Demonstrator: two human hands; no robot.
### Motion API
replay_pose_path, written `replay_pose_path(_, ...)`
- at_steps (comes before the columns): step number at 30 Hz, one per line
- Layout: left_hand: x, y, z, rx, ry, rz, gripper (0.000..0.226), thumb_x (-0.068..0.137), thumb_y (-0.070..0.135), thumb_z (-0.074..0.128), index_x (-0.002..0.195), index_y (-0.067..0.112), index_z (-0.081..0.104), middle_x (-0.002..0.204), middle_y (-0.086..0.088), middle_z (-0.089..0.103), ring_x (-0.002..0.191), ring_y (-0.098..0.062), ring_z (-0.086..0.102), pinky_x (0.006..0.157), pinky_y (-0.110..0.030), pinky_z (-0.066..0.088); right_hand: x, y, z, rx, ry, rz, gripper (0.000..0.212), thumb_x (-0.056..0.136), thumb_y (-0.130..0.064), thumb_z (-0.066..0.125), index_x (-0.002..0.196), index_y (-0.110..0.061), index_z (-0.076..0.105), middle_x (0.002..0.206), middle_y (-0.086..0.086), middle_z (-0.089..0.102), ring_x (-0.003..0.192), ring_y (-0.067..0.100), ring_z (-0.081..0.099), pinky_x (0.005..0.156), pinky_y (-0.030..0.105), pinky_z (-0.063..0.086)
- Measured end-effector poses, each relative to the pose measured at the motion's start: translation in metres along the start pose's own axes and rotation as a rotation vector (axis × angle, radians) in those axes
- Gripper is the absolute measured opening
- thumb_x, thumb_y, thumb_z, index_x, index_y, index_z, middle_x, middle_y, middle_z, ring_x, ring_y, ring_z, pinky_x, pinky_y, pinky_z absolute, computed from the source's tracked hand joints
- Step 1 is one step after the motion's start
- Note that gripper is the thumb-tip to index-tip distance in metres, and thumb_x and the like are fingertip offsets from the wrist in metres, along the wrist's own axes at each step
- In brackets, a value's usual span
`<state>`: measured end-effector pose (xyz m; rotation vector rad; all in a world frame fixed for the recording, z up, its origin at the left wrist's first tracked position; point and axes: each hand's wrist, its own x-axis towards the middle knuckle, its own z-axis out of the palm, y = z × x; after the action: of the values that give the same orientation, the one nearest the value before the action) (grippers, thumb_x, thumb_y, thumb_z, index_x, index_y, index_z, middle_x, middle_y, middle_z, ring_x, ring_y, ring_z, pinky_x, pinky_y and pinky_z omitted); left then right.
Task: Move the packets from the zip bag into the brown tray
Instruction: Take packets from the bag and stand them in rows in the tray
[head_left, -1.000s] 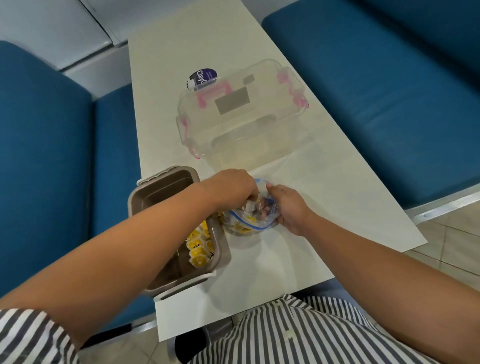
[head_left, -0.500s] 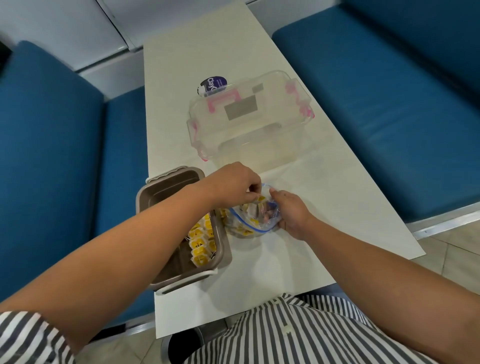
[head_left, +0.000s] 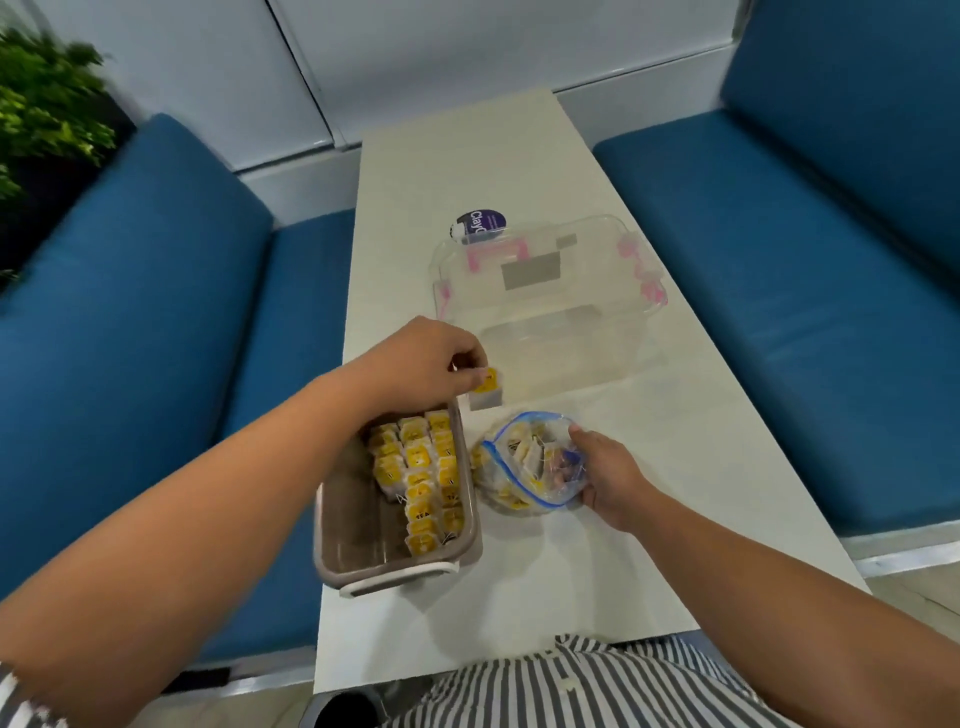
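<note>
My left hand (head_left: 434, 364) pinches one yellow-tagged packet (head_left: 487, 391) in the air, just above the far right corner of the brown tray (head_left: 353, 530). Several yellow packets (head_left: 423, 478) lie in rows along the tray's right side. To the tray's right the clear zip bag (head_left: 524, 467) with a blue seal lies on the white table, open, with several packets inside. My right hand (head_left: 605, 478) grips the bag's right side and holds its mouth open.
A clear plastic box with pink latches (head_left: 550, 291) stands farther back on the table (head_left: 571, 587), and a purple-lidded jar (head_left: 480, 226) is behind it. Blue bench seats (head_left: 156, 312) flank the table. A green plant (head_left: 47, 104) is at far left.
My left hand has lifted out of the zip bag with one packet and moved left and up towards the tray. My right hand stays on the bag. The view has tilted up.
</note>
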<state>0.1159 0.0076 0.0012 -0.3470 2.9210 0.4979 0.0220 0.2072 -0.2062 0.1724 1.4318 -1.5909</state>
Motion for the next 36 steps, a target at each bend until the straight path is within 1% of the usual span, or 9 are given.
replay_pose_path(4, -0.024, -0.021, -0.024, 0.102, -0.093, -0.068, 0.007, 0.087, 0.034, 0.071, 0.090, 0.029, 0.075, 0.082, 0.020, 0.067, 0.077, 0.003, 0.059, 0.063, -0.008, 0.039, 0.000, -0.003, 0.002, 0.008, -0.012, 0.010, 0.038, 0.107, -0.033, 0.052, 0.124, -0.002, 0.066, 0.101, 0.015, 0.076, 0.078, 0.025, 0.073, 0.069, 0.038, 0.059)
replay_pose_path(7, -0.035, -0.037, -0.025, 0.187, -0.227, -0.099, 0.006, 0.084, 0.034, 0.074, 0.089, 0.032, 0.077, 0.079, 0.019, 0.067, 0.074, 0.003, 0.059, 0.062, -0.013, 0.040, 0.000, -0.005, 0.003, 0.013, -0.026, 0.011, 0.038, 0.107, -0.031, 0.052, 0.125, 0.000, 0.065, 0.100, 0.014, 0.076, 0.075, 0.023, 0.075, 0.061, 0.034, 0.060)
replay_pose_path(12, -0.045, -0.057, -0.004, 0.333, -0.461, -0.100, 0.007, 0.082, 0.031, 0.077, 0.087, 0.027, 0.075, 0.071, 0.019, 0.062, 0.068, 0.001, 0.056, 0.057, -0.013, 0.036, 0.000, -0.006, 0.005, 0.012, -0.038, 0.010, 0.040, 0.108, -0.032, 0.051, 0.129, -0.001, 0.064, 0.113, 0.017, 0.075, 0.081, 0.024, 0.075, 0.064, 0.034, 0.060)
replay_pose_path(16, -0.045, -0.069, 0.017, 0.410, -0.589, -0.105, 0.006, 0.078, 0.025, 0.075, 0.084, 0.023, 0.076, 0.075, 0.013, 0.066, 0.075, -0.007, 0.061, 0.064, -0.020, 0.048, 0.001, -0.005, 0.004, 0.010, -0.018, 0.006, 0.042, 0.106, -0.034, 0.053, 0.130, 0.000, 0.062, 0.101, 0.016, 0.070, 0.071, 0.023, 0.067, 0.067, 0.037, 0.058)
replay_pose_path(19, -0.041, -0.073, 0.031, 0.487, -0.669, -0.099, 0.005, 0.080, 0.027, 0.074, 0.077, 0.024, 0.073, 0.074, 0.012, 0.066, 0.075, -0.010, 0.061, 0.070, -0.026, 0.050, 0.000, -0.005, 0.005, 0.024, -0.020, 0.013, 0.040, 0.107, -0.032, 0.052, 0.129, -0.001, 0.062, 0.093, 0.014, 0.068, 0.066, 0.022, 0.065, 0.062, 0.034, 0.058)
replay_pose_path(23, -0.032, -0.074, 0.048, 0.603, -0.626, -0.085, 0.012, 0.085, 0.030, 0.069, 0.084, 0.020, 0.074, 0.082, 0.003, 0.067, 0.077, -0.016, 0.063, 0.072, -0.031, 0.054, -0.002, -0.003, 0.005, 0.049, -0.026, 0.009, 0.041, 0.107, -0.031, 0.052, 0.130, 0.002, 0.061, 0.084, 0.013, 0.067, 0.062, 0.021, 0.063, 0.060, 0.034, 0.057)
replay_pose_path(28, -0.022, -0.072, 0.057, 0.639, -0.560, -0.110, 0.013, 0.086, 0.021, 0.067, 0.077, 0.019, 0.058, 0.083, -0.003, 0.064, 0.075, -0.020, 0.062, 0.068, -0.029, 0.048, -0.002, -0.004, 0.005, 0.058, -0.034, 0.006, 0.038, 0.107, -0.031, 0.053, 0.127, 0.000, 0.062, 0.087, 0.012, 0.071, 0.061, 0.019, 0.067, 0.058, 0.033, 0.058)
replay_pose_path(33, -0.021, -0.074, 0.061, 0.669, -0.551, -0.104, 0.003, 0.087, 0.017, 0.067, 0.087, 0.015, 0.064, 0.085, -0.004, 0.064, 0.077, -0.022, 0.063, 0.079, -0.035, 0.057, 0.002, -0.002, 0.004, 0.043, -0.012, 0.003, 0.042, 0.106, -0.034, 0.054, 0.130, 0.000, 0.061, 0.111, 0.021, 0.071, 0.089, 0.031, 0.069, 0.078, 0.046, 0.060)
replay_pose_path(36, -0.022, -0.073, 0.059, 0.652, -0.616, -0.095, 0.008, 0.086, 0.024, 0.069, 0.084, 0.018, 0.065, 0.082, -0.001, 0.060, 0.077, -0.021, 0.060, 0.074, -0.033, 0.054, 0.002, -0.001, 0.005, 0.031, -0.005, -0.008, 0.045, 0.105, -0.036, 0.055, 0.131, 0.001, 0.060, 0.119, 0.027, 0.071, 0.094, 0.034, 0.068, 0.072, 0.043, 0.060)
